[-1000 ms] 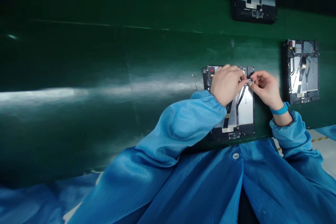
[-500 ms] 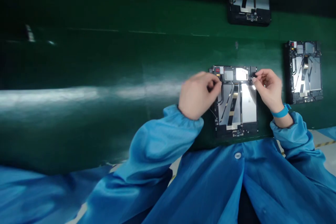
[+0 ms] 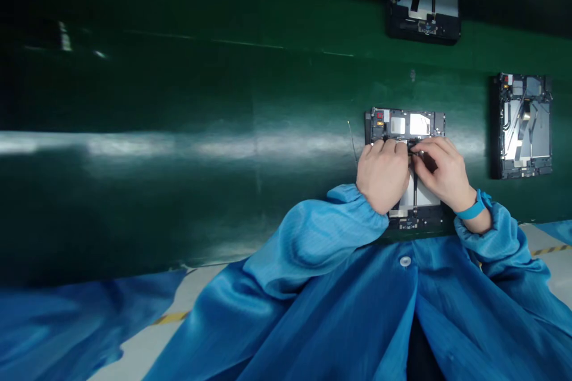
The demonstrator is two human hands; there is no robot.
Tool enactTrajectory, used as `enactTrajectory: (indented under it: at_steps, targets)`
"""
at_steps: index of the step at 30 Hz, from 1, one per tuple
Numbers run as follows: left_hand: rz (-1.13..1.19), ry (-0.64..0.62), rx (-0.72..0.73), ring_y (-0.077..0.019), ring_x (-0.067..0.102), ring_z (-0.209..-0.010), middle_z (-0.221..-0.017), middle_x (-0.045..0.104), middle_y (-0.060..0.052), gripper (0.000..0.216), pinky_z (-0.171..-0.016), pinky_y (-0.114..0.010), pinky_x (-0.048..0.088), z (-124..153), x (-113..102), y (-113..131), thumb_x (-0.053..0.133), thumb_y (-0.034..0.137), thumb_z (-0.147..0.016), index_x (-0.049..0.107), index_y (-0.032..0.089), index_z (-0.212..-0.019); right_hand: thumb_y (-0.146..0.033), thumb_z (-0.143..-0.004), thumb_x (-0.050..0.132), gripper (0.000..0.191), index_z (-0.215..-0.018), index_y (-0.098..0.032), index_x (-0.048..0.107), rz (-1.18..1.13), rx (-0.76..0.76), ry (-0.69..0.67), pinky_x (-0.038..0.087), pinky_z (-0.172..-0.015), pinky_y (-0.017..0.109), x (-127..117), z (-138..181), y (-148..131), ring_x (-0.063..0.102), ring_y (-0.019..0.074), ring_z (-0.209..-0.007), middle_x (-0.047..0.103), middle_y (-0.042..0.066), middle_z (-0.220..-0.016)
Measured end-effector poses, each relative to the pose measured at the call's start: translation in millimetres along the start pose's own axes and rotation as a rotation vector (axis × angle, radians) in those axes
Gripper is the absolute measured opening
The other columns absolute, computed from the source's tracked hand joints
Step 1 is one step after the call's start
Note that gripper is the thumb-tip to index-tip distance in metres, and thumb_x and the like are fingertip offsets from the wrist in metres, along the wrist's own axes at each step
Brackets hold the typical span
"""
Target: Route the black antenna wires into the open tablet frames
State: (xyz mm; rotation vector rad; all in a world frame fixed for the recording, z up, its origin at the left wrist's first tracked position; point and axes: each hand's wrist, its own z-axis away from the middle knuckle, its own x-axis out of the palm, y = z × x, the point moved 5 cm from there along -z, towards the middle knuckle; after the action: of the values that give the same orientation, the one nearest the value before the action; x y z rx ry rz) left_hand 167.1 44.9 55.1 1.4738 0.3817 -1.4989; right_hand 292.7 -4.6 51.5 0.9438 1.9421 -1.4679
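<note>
An opened tablet [image 3: 404, 124] with its back cover off lies on the green belt [image 3: 179, 149] right in front of me, showing boards, metal shields and flat cables. Both my hands rest on its middle, close together. My left hand [image 3: 382, 174] has its fingers bent, the tips pressing on the parts just below the top board. My right hand [image 3: 441, 174], with a blue wrist strap [image 3: 469, 209], has its fingers curled in a pinch on a small dark part beside the left fingertips. What sits between the fingertips is too small to make out.
A second opened tablet [image 3: 522, 126] lies to the right on the belt, and a third [image 3: 424, 0] farther back. A thin wire-like pin [image 3: 353, 138] lies just left of my tablet. Pale floor with a yellow line [image 3: 170, 317] shows below the belt's near edge.
My left hand swung out to the left, then came back onto the tablet. My right hand moved down from the tablet's top right corner to its middle. The tablet shifted slightly right.
</note>
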Motion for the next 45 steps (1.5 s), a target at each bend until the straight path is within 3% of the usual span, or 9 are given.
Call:
enactTrajectory:
  at_steps: [3,6,10,14,18,22,26,32,45]
  targets:
    - [0.189,0.079,-0.051,-0.031,0.072,-0.099,-0.102,0.076,-0.013,0.018,-0.086,-0.041,0.055,10,-6,-23,0.059,0.014,-0.087,0.069,0.018,-0.101,-0.016,-0.097,0.062,0.016,-0.105,-0.023,0.074,-0.006,0.004,0.014,0.059,-0.087,0.043,-6,1,-3,0.072,0.0249,-0.096,0.078,0.007,-0.103]
    - [0.256,0.193,-0.308,-0.0271,0.071,-0.08,-0.09,0.076,-0.008,0.022,-0.073,-0.037,0.052,26,-12,-65,0.063,0.032,-0.091,0.069,0.02,-0.108,-0.018,-0.099,0.062,0.014,-0.105,-0.024,0.074,-0.016,0.005,0.014,0.06,-0.087,0.043,-11,-1,-9,0.073,0.0242,-0.096,0.078,0.007,-0.103]
    - [0.24,0.012,-0.469,-0.0287,0.069,-0.066,-0.064,0.069,-0.005,0.031,-0.064,-0.036,0.046,37,4,-99,0.061,0.048,-0.093,0.071,0.023,-0.079,-0.018,-0.1,0.06,0.015,-0.105,-0.023,0.074,-0.111,-0.027,-0.068,0.061,-0.084,0.04,-9,-8,-25,0.073,0.0227,-0.095,0.078,0.006,-0.102]
    - [0.556,0.018,-0.374,-0.0216,0.069,-0.063,-0.066,0.073,-0.002,0.02,-0.065,-0.032,0.05,43,15,-96,0.062,0.035,-0.087,0.071,0.022,-0.076,-0.018,-0.101,0.059,0.018,-0.112,-0.02,0.073,-0.16,-0.005,-0.304,0.059,-0.082,0.037,16,-11,-42,0.073,0.0212,-0.092,0.078,0.008,-0.104]
    - [0.807,0.229,-0.205,-0.0168,0.07,-0.066,-0.075,0.077,-0.001,0.02,-0.066,-0.028,0.055,59,-8,-84,0.067,0.037,-0.092,0.077,0.021,-0.086,-0.02,-0.097,0.07,0.016,-0.112,-0.018,0.072,-0.096,0.032,-0.513,0.055,-0.084,0.036,44,-9,-55,0.072,0.0235,-0.095,0.078,0.009,-0.105]
    - [0.898,0.208,-0.018,-0.0181,0.073,-0.079,-0.088,0.081,-0.003,0.012,-0.077,-0.03,0.06,70,-25,-73,0.074,0.034,-0.091,0.08,0.024,-0.089,-0.012,-0.097,0.063,0.011,-0.092,-0.019,0.07,-0.122,-0.017,-0.611,0.049,-0.076,0.032,51,-11,-58,0.069,0.0196,-0.083,0.075,0.005,-0.088]
    - [1.01,0.117,-0.159,-0.0128,0.063,-0.066,-0.087,0.072,-0.002,0.025,-0.063,-0.026,0.054,71,-4,-80,0.076,0.029,-0.085,0.072,0.021,-0.109,-0.008,-0.095,0.063,0.015,-0.089,-0.02,0.069,-0.188,-0.136,-0.652,0.048,-0.076,0.03,34,-12,-49,0.066,0.017,-0.078,0.073,0.001,-0.083]
    - [1.145,-0.038,-0.289,-0.0094,0.052,-0.06,-0.071,0.055,0.006,0.024,-0.059,-0.023,0.046,71,38,-78,0.075,0.026,-0.075,0.054,0.022,-0.086,-0.018,-0.108,0.052,0.024,-0.096,-0.02,0.072,-0.154,-0.323,-0.587,0.051,-0.077,0.034,24,-16,-40,0.065,0.0201,-0.082,0.074,0.006,-0.088]
    - [1.208,0.095,-0.442,-0.0081,0.042,-0.058,-0.064,0.045,0.007,0.026,-0.055,-0.022,0.036,56,42,-81,0.072,0.025,-0.064,0.046,0.022,-0.068,-0.017,-0.11,0.044,0.03,-0.11,-0.021,0.074,-0.053,-0.364,-0.496,0.053,-0.085,0.039,48,-34,-26,0.064,0.024,-0.094,0.076,0.009,-0.101]
